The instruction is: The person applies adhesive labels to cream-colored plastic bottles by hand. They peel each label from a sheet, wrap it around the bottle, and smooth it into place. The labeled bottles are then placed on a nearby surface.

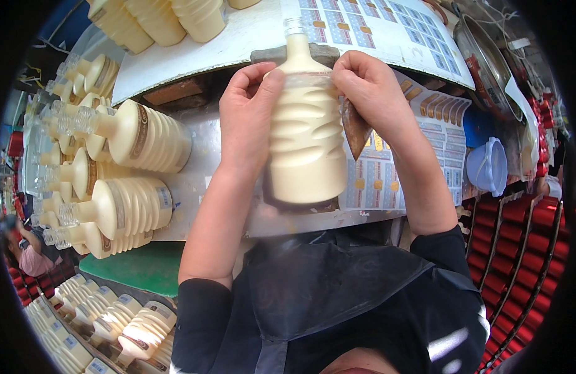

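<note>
A cream-coloured bottle (308, 137) with wavy ridges and a clear threaded neck lies before me, its neck pointing away. A thin, partly see-through strip (308, 77) runs across its shoulder. My left hand (247, 118) has its thumb pressed on the shoulder's left side, with the fingers curled. On the right side, my right hand (370, 87) pinches close to the strip's end; whether it grips the strip is hidden. A brown, flat, pointed tool (356, 129) hangs down from that same hand, held in its curled fingers. Under the neck is a dark block (269, 55).
Bottles (152, 137) of the same kind are stacked on the left, with more behind. Label sheets (375, 177) lie to the right and on the white board (250, 43). A pale blue bucket (487, 167) is at right, beside red racked items (518, 255). Crated bottles (144, 327) are lower left.
</note>
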{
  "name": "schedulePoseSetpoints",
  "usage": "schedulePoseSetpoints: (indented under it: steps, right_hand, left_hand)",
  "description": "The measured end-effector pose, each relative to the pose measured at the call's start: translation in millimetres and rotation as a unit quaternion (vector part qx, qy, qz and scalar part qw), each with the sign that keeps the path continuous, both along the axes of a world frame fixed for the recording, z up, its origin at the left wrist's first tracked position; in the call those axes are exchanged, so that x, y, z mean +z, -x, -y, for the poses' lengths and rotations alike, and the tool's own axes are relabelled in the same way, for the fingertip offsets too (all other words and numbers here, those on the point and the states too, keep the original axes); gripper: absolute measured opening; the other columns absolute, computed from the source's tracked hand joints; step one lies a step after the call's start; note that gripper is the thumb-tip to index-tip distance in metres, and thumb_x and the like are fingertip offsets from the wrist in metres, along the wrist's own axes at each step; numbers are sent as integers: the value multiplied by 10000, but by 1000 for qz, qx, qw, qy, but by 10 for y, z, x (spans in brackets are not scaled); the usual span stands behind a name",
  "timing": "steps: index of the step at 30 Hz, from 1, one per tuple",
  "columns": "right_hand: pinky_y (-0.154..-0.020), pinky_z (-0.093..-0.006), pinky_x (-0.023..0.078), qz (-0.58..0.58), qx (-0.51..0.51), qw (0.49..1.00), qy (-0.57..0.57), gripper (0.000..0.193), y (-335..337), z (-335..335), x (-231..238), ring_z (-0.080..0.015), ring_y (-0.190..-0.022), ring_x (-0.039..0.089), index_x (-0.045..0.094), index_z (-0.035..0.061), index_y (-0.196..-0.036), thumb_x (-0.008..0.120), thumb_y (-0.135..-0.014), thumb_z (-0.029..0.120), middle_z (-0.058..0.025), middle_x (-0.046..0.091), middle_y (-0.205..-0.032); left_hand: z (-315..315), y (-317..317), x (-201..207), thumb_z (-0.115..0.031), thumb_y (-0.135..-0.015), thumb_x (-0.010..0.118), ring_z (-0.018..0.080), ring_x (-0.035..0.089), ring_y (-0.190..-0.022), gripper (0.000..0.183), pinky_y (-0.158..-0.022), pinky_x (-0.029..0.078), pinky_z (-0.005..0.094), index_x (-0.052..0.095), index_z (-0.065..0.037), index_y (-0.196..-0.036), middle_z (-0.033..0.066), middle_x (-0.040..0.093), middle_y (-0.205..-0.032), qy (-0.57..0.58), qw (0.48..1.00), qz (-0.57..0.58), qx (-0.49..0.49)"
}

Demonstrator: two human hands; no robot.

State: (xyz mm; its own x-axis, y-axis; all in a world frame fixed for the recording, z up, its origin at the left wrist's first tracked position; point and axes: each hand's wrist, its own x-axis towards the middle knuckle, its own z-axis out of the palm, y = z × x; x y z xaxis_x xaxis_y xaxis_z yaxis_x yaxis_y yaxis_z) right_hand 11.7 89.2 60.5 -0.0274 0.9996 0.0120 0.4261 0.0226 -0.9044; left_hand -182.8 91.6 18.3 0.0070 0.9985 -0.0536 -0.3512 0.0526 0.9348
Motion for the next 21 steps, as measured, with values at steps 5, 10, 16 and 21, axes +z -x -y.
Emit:
schedulePoseSetpoints:
  steps: [5,10,16,21]
  right_hand:
    - [-694,-303,510,-12,-10,1000,-8,247,-37,-28,-66,-127,-734,595,661,-8,-861,615,-858,235,-56,662,-771]
    - [-672,-233,446,-35,-8,999,20,188,-161,-60,-176,-62,-740,544,642,24,-925,638,-932,212,9,623,-806]
    - [-704,-198,436,-149,-47,985,76,282,-157,22,-248,-51,-748,516,639,30,-1110,627,-1028,300,36,590,-845]
    - [-850,-230,488,-200,19,979,44,387,-39,102,-269,-65,-954,594,634,17,-1262,592,-1054,342,-14,667,-1022]
  left_hand:
    - [9,-10,16,-242,-980,739,74,580,-878,334,-798,514,230,647,2,-1189,17,641,-1010,-3,1000,-12,4]
    - [29,-24,22,-259,-1007,695,88,584,-909,336,-833,509,246,635,3,-1208,33,644,-1041,-11,998,-53,14]
    - [91,-28,-35,-350,-1095,488,166,572,-1097,441,-977,472,307,479,-11,-1377,119,609,-1224,-61,981,-181,-38]
    - [135,-57,-98,-394,-1094,482,181,557,-1132,491,-993,465,322,421,-21,-1408,138,580,-1266,-44,992,-95,-66]
